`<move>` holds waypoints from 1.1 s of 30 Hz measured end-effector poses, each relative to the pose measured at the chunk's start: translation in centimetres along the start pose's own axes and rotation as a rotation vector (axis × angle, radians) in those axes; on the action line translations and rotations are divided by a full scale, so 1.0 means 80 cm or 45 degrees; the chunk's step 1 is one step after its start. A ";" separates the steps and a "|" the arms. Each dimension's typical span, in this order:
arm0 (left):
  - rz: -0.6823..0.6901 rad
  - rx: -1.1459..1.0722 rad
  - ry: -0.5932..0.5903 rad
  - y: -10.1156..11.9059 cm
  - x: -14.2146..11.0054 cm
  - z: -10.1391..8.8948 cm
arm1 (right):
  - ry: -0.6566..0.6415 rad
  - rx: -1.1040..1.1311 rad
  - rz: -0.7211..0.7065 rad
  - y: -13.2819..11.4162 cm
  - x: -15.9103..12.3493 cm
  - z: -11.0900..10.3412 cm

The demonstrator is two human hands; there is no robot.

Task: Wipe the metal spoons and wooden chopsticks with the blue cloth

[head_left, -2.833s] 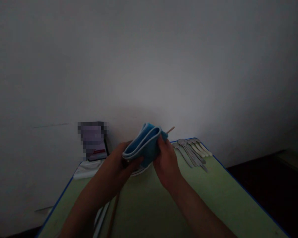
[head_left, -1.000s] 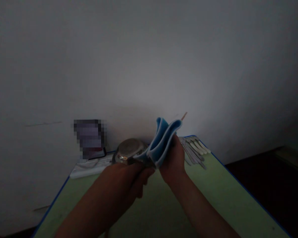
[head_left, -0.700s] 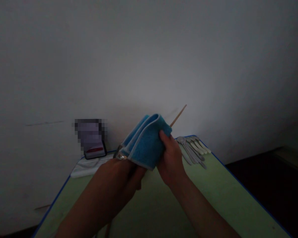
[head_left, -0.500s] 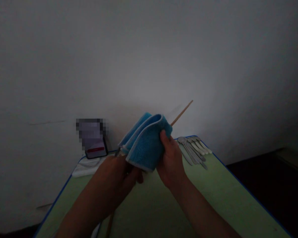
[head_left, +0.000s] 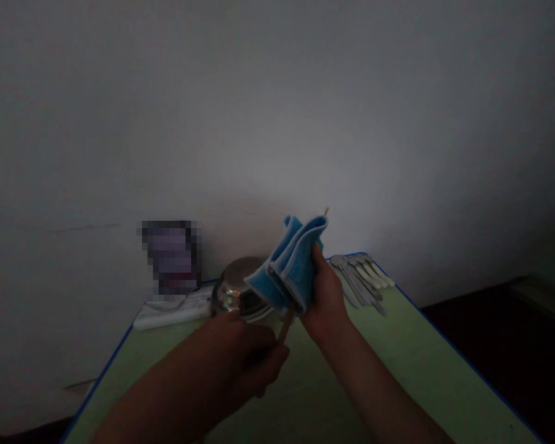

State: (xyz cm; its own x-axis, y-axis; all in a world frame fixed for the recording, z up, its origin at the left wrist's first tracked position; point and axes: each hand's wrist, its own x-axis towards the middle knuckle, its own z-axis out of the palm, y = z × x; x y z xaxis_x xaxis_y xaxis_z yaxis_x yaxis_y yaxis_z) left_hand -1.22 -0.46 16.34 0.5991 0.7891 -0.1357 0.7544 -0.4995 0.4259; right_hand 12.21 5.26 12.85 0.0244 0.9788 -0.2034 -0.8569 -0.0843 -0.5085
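A blue cloth (head_left: 287, 265) with pale edging is bunched in folds in front of me. My right hand (head_left: 326, 299) grips it from the right side, thumb on top. A thin wooden chopstick (head_left: 287, 324) passes through the folds; its far tip shows just above the cloth and its near part sticks out below. My left hand (head_left: 247, 354) is closed around that near part, below and left of the cloth. The stretch inside the folds is hidden.
Behind the hands stands a shiny metal bowl (head_left: 240, 290), partly covered by the cloth. Several spoons and other cutlery (head_left: 358, 280) lie at the back right of the green table (head_left: 398, 357). A blurred-out device (head_left: 173, 259) leans at the wall, by a folded white cloth (head_left: 161, 314).
My left hand has moved down and right, drawing the chopstick back through the cloth, so less of its far end shows. The cloth has shifted right, uncovering the metal bowl.
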 end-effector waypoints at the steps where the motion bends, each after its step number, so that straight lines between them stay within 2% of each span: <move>1: -0.020 -0.046 -0.025 -0.001 0.000 0.000 | 0.015 0.003 -0.007 0.000 0.001 0.000; 3: -0.079 -0.173 -0.018 -0.003 0.004 0.000 | 0.030 -0.012 -0.050 0.001 0.000 0.000; 8: -0.198 -0.492 0.096 -0.008 0.017 0.006 | -0.025 -0.132 -0.295 0.007 -0.007 -0.001; 13: -0.207 -0.623 0.182 -0.010 0.020 0.007 | -0.037 -0.165 -0.368 0.006 -0.012 0.000; 17: -0.226 -0.564 0.295 -0.010 0.022 0.003 | -0.036 -0.170 -0.388 0.004 -0.013 0.002; 21: -0.221 -0.471 0.453 -0.016 0.027 0.000 | -0.083 -0.184 -0.333 0.007 -0.012 0.000; 29: -0.135 -0.452 0.512 -0.029 0.026 -0.001 | -0.259 -0.139 -0.313 0.013 -0.004 -0.004; 33: -0.143 -0.374 0.440 -0.031 0.024 0.000 | -0.291 -0.123 -0.279 0.011 -0.002 -0.005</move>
State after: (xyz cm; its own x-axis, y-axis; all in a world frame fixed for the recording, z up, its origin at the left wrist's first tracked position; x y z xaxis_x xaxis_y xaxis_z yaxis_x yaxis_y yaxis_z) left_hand -1.90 2.27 15.01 0.3560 0.9302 0.0895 0.6717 -0.3213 0.6676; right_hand 11.64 4.96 12.11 0.0769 0.9913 0.1071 -0.7910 0.1260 -0.5987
